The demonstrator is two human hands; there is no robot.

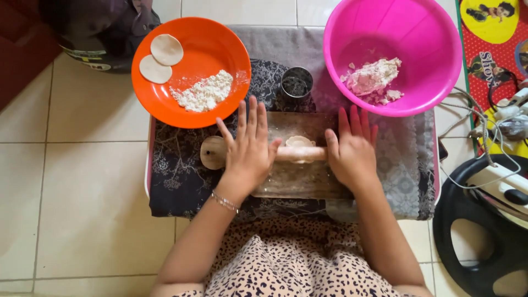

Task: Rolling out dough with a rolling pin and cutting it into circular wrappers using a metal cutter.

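Your left hand point(248, 147) and right hand point(352, 149) flat, fingers spread, palms pressing rolling pin point(300, 153) over dough piece point(300, 142) on wooden board point(297, 179); flour plate point(190, 71) near for dusting.

Pale square floor tiles point(82, 181) with thin grout lines fill the room under soft, even light. A dark patterned cloth point(176, 181) covers a low tabletop. A red cartoon mat point(489, 60) and tangled white cables point(467, 132) lie at the right.
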